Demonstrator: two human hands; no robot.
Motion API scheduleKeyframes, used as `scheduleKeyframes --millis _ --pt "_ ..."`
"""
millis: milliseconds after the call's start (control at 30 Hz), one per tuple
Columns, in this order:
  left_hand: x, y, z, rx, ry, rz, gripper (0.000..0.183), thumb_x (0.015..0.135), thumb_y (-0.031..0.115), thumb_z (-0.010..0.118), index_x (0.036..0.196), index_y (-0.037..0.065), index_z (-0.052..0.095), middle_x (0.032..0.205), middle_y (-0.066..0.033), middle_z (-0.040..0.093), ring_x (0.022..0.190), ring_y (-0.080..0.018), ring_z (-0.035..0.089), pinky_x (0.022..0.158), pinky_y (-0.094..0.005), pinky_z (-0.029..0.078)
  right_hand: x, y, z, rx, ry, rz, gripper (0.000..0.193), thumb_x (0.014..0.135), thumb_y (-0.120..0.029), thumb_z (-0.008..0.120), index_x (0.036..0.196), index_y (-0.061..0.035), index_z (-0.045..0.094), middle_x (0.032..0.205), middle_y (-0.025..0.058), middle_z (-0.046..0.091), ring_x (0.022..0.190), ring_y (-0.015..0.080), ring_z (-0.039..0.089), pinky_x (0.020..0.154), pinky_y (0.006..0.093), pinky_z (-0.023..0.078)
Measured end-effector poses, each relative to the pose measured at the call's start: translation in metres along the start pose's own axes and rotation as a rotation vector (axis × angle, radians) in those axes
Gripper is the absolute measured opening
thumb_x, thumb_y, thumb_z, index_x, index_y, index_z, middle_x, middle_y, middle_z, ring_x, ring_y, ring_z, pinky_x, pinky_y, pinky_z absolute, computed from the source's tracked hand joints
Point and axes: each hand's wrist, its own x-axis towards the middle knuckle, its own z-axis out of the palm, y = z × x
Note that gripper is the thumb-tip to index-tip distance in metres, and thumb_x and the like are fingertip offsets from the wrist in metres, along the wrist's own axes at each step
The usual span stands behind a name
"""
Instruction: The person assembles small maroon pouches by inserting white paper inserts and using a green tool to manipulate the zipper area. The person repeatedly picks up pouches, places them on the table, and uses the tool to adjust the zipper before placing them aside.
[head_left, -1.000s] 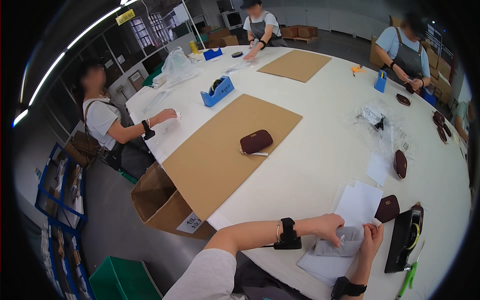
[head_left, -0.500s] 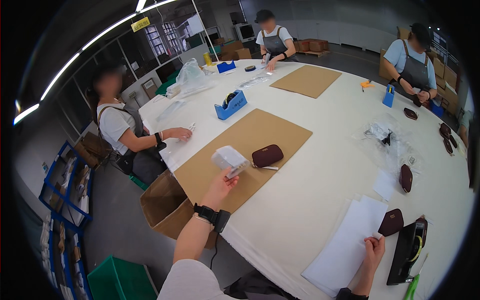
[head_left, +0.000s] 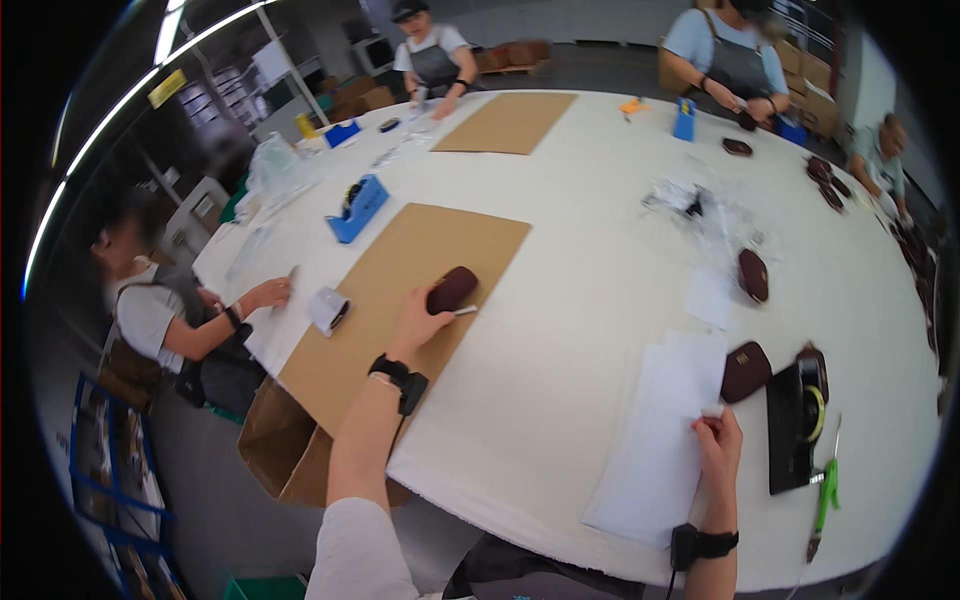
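Maroon pouch (head_left: 453, 288) at left fingers (head_left: 416, 312)

The pouch (head_left: 453, 290) on the tan cardboard sheet (head_left: 425, 230) is showing a deep maroon, and a second pouch (head_left: 746, 371) is repeating that maroon with a small gold mark. The wrapped packet (head_left: 326, 307) is showing white with a dark end. The paper sheets (head_left: 650, 440) and tabletop (head_left: 550, 370) are both reading white. The nearer desk tape dispenser (head_left: 360, 209) is showing bright blue, the larger tape dispenser (head_left: 785, 440) black, its tape roll (head_left: 817, 413) yellow-green. The hand tool (head_left: 828, 488) is showing vivid green, the hanging sign (head_left: 167, 88) yellow.
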Motion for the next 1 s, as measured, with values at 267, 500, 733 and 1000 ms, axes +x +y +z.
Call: scheduleKeyframes --millis 267,500,733,1000 --pt "-0.01 0.03 -0.011 -0.783 -0.023 -0.282 0.033 0.087 0.019 0.064 0.117 0.004 0.059 0.096 -0.0047 0.065 0.078 -0.0155 0.064 0.065 -0.0299 0.055 -0.002 -0.02 0.008 -0.117 0.0 0.021 0.016 0.085 0.001 0.055 0.101 0.0006 0.058 0.084 0.0065 0.064 0.077 0.0116 0.06 0.069 0.0245 0.046" --pt "-0.068 0.147 -0.005 -1.383 -0.87 -0.296 0.036 0.094 0.014 0.055 0.127 -0.001 0.052 0.11 -0.0069 0.065 0.093 -0.0129 0.064 0.082 -0.0281 0.052 0.024 -0.046 0.015 -0.536 -0.071 -0.238 0.019 0.081 0.003 0.059 0.1 0.0005 0.058 0.086 0.0093 0.059 0.077 0.0178 0.06 0.065 0.0283 0.047" --pt "-0.133 0.257 0.058 -0.937 -1.331 -0.252 0.04 0.094 0.027 0.059 0.125 0.002 0.051 0.1 -0.0019 0.062 0.081 -0.006 0.056 0.068 -0.0214 0.046 0.069 -0.045 0.037 -1.093 -0.096 -0.3 0.014 0.079 -0.012 0.064 0.088 -0.0033 0.059 0.09 0.0126 0.055 0.08 0.0297 0.063 0.064 0.0408 0.052" --pt "-0.158 0.264 0.072 -0.424 -0.784 0.335 0.065 0.082 0.027 0.072 0.134 0.003 0.041 0.12 -0.0141 0.046 0.085 -0.022 0.055 0.074 -0.0315 0.049 0.07 -0.04 0.03 -0.976 -0.004 -0.565 0.015 0.07 0.002 0.066 0.082 -0.0042 0.058 0.1 0.0111 0.054 0.089 0.0297 0.058 0.073 0.0413 0.05"
